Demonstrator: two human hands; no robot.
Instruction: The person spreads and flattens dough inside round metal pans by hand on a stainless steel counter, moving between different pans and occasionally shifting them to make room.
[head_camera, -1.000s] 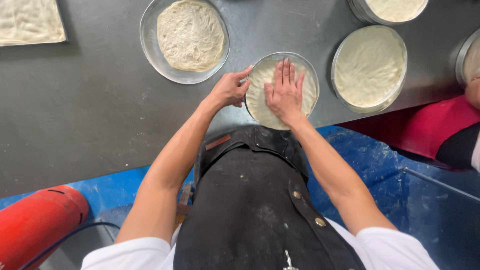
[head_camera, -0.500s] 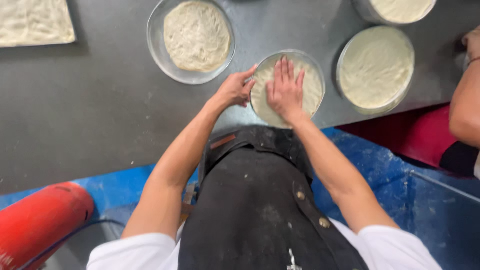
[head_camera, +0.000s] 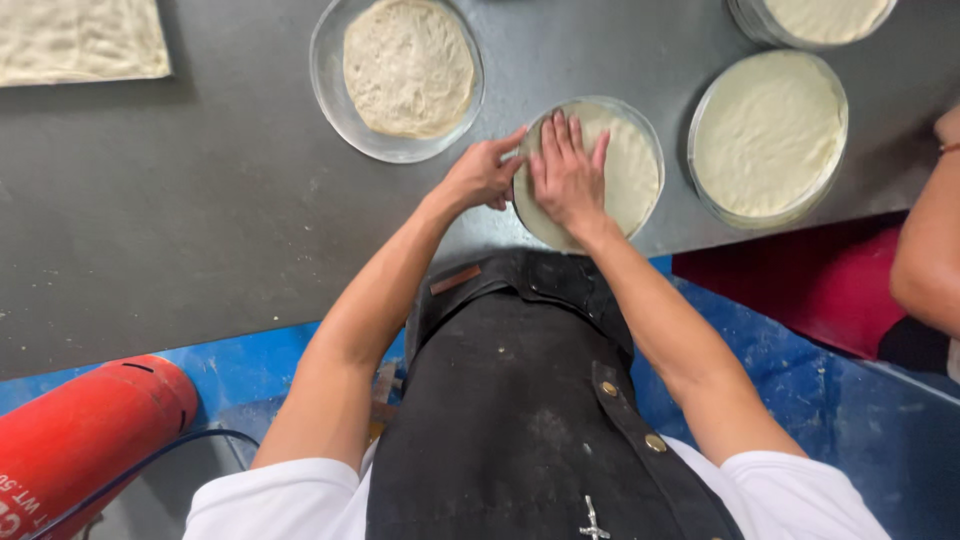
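Observation:
A round clear pan (head_camera: 650, 135) with a flat pale dough disc (head_camera: 630, 170) sits at the near edge of the dark grey worktop (head_camera: 200, 200). My right hand (head_camera: 567, 175) lies flat on the dough's left part, fingers spread and pointing away from me. My left hand (head_camera: 482, 175) curls around the pan's left rim, thumb and fingers touching it. I wear a black apron and a white short-sleeved shirt.
A second pan with rougher dough (head_camera: 405, 70) sits up left, a third smooth dough pan (head_camera: 768, 135) to the right, another (head_camera: 815, 18) at the top right. A dough sheet (head_camera: 80, 40) lies far left. Another person's arm (head_camera: 925, 250) is at the right; a red cylinder (head_camera: 85, 440) lower left.
My hands have stayed on the near pan, the right hand shifting slightly left over the dough. The other person's arm has come further into view at the right.

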